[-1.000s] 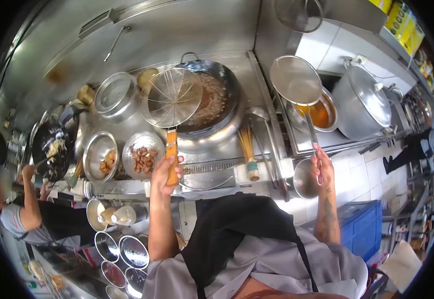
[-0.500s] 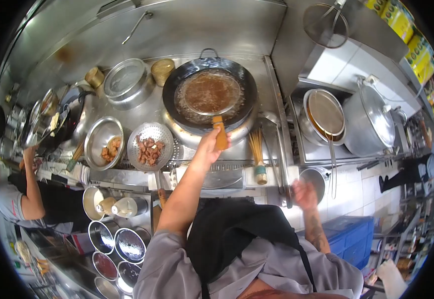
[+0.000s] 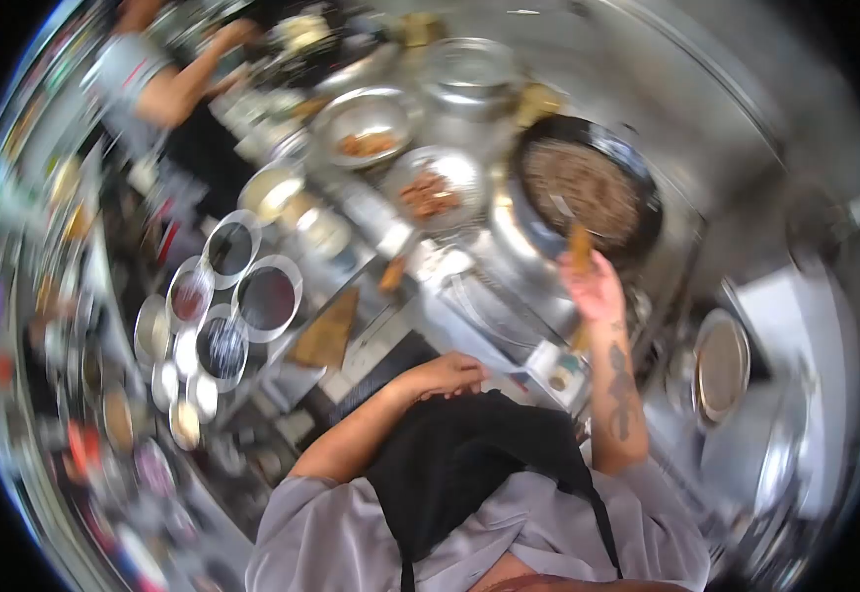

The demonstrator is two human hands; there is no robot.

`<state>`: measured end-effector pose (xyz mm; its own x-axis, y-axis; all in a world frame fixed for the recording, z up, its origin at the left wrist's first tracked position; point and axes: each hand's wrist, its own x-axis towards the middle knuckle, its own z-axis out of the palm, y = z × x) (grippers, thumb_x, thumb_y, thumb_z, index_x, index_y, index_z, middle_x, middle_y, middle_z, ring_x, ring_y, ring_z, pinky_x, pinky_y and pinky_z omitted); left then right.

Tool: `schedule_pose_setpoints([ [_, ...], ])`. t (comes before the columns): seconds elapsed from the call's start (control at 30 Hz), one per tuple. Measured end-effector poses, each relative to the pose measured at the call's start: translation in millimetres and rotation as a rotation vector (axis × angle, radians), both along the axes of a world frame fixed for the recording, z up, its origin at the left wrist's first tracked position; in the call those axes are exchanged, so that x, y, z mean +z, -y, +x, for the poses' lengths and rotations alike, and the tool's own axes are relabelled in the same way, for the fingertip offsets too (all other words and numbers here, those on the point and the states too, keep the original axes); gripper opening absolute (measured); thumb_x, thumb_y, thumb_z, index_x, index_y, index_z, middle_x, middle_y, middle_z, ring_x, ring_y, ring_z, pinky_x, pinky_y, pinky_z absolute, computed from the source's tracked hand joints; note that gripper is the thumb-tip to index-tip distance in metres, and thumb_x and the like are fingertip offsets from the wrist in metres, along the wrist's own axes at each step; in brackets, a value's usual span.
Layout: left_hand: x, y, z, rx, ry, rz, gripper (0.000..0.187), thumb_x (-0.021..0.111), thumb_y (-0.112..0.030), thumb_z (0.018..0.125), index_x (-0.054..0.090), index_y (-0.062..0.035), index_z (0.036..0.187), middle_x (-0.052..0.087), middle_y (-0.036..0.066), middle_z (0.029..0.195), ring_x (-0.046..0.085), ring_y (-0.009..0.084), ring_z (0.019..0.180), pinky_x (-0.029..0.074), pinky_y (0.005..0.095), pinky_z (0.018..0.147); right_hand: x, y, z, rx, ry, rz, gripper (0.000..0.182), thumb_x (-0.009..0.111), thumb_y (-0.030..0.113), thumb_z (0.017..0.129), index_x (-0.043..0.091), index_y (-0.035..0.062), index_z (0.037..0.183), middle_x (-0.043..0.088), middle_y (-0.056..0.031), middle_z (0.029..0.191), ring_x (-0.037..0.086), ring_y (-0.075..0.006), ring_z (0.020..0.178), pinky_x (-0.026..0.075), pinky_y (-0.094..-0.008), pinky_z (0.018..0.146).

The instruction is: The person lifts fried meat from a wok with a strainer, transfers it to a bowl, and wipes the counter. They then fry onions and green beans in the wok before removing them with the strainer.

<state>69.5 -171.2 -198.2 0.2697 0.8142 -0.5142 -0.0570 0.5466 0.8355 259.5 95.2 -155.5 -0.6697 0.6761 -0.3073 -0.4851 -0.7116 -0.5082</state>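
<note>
The person's right hand [image 3: 598, 290] has its grip closed round a wooden handle [image 3: 580, 241] that slants into the wok [image 3: 637, 163], near the right edge of the counter [image 3: 489, 308]. The left hand [image 3: 445, 375] rests half-curled at the apron [image 3: 489, 439]; whether its grip has hold of anything, one cannot tell. Good handling likely means a steady wrist, gentle strokes and fingers kept outside the wok.

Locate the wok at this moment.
In the head view, the wok sits in the upper right, just right of a metal dish of brown pieces; the right hand grips a wooden handle by its lower edge.
</note>
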Motion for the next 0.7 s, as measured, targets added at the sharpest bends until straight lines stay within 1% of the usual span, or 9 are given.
schedule_pose_setpoints([
  [0.07, -9.9, 58.4, 0.7, 0.15, 0.005, -0.02, 0.027, 0.056, -0.03, 0.092, 0.063, -0.0091, 0.107, 0.059, -0.002, 0.079, 0.045, 0.003, 0.058, 0.036, 0.0183, 0.045, -5.3, -21.4, 4.2, -0.017, -0.06, -0.15, 0.03, 0.057, 0.009, 0.086, 0.049, -0.0084, 0.108, 0.048, -0.0037, 0.078, 0.046, -0.0113, 0.068, 0.039, -0.0205, 0.057],
  [0.13, -10.4, 118.6, 2.9, 0.391, -0.005, -0.023, 0.028, 0.056, -0.03, 0.092, 0.062, -0.0082, 0.109, 0.058, -0.002, 0.079, 0.045, 0.0033, 0.057, 0.036, 0.0184, 0.045, -22.1, -53.9, 22.3, 0.228, -0.207, -0.069, 0.026, 0.055, 0.005, 0.087, 0.046, -0.0065, 0.108, 0.047, -0.0025, 0.079, 0.042, -0.0084, 0.063, 0.035, -0.0216, 0.051],
  [0.17, -9.3, 150.1, 4.7, 0.515, -0.025, -0.008, 0.03, 0.056, -0.03, 0.092, 0.062, -0.0072, 0.11, 0.058, -0.002, 0.079, 0.045, 0.0036, 0.057, 0.036, 0.0185, 0.045, -6.8, -44.6, 24.1, 0.114, -0.02, 0.02, 0.027, 0.053, 0.005, 0.088, 0.046, -0.0074, 0.111, 0.047, -0.0031, 0.078, 0.04, -0.0087, 0.061, 0.033, -0.0227, 0.05],
  [0.23, -25.0, 214.9, 12.1, 0.784, -0.084, -0.029, 0.029, 0.057, -0.028, 0.091, 0.062, -0.0064, 0.11, 0.059, -0.001, 0.079, 0.047, 0.0045, 0.058, 0.037, 0.0192, 0.045, -21.9, -59.6, 44.3, 0.293, -0.046, 0.084, 0.039, 0.051, 0.011, 0.09, 0.042, -0.0095, 0.122, 0.05, -0.0057, 0.084, 0.044, -0.0123, 0.067, 0.037, -0.0251, 0.054],
  [0.3, -14.9, 275.5, 21.7, 1.092, -0.222, -0.055, 0.028, 0.059, -0.027, 0.089, 0.063, -0.0058, 0.108, 0.06, 0.0, 0.077, 0.05, 0.0054, 0.059, 0.04, 0.0203, 0.046, -30.5, -54.4, 50.9, 0.205, 0.003, 0.1, 0.044, 0.051, 0.012, 0.091, 0.039, -0.0098, 0.128, 0.053, -0.0104, 0.093, 0.048, -0.0155, 0.075, 0.042, -0.0278, 0.061],
  [0.37, -29.9, 341.4, 28.1, 1.406, -0.49, 0.001, 0.025, 0.062, -0.023, 0.086, 0.065, -0.0034, 0.101, 0.061, 0.002, 0.074, 0.054, 0.0085, 0.061, 0.044, 0.0245, 0.051, -8.0, -26.6, 41.9, 0.033, 0.133, 0.031, 0.044, 0.051, 0.004, 0.09, 0.037, -0.0108, 0.129, 0.052, -0.0131, 0.099, 0.051, -0.018, 0.082, 0.047, -0.0297, 0.071],
  [0.43, -49.7, 412.1, 28.7, 1.656, -0.92, 0.004, 0.023, 0.063, -0.02, 0.083, 0.066, -0.0018, 0.097, 0.062, 0.004, 0.07, 0.055, 0.0115, 0.061, 0.046, 0.0287, 0.056, -23.6, -53.1, 50.9, 0.118, 0.08, 0.023, 0.048, 0.051, -0.001, 0.087, 0.031, -0.0113, 0.129, 0.051, -0.0139, 0.101, 0.051, -0.0172, 0.082, 0.047, -0.0275, 0.071],
  [0.57, -39.8, 565.5, 18.0, 1.863, -1.241, -0.45, 0.026, 0.062, -0.022, 0.081, 0.063, 0.0014, 0.092, 0.065, 0.015, 0.075, 0.063, 0.0208, 0.072, 0.05, 0.0367, 0.063, -24.6, -71.1, 54.3, 0.257, -0.096, -0.102, 0.036, 0.053, -0.01, 0.079, 0.044, -0.0086, 0.114, 0.05, -0.0119, 0.091, 0.051, -0.02, 0.078, 0.047, -0.0283, 0.068],
  [0.7, -22.4, 659.0, -15.3, 2.568, -0.707, -0.493, 0.036, 0.064, -0.021, 0.083, 0.052, 0.0026, 0.106, 0.062, 0.015, 0.082, 0.062, 0.021, 0.063, 0.05, 0.0336, 0.052, -49.6, -101.7, 38.5, 0.19, -0.086, -0.056, 0.021, 0.053, -0.012, 0.078, 0.046, -0.0056, 0.097, 0.047, -0.0098, 0.084, 0.049, -0.0191, 0.074, 0.046, -0.0282, 0.066],
])
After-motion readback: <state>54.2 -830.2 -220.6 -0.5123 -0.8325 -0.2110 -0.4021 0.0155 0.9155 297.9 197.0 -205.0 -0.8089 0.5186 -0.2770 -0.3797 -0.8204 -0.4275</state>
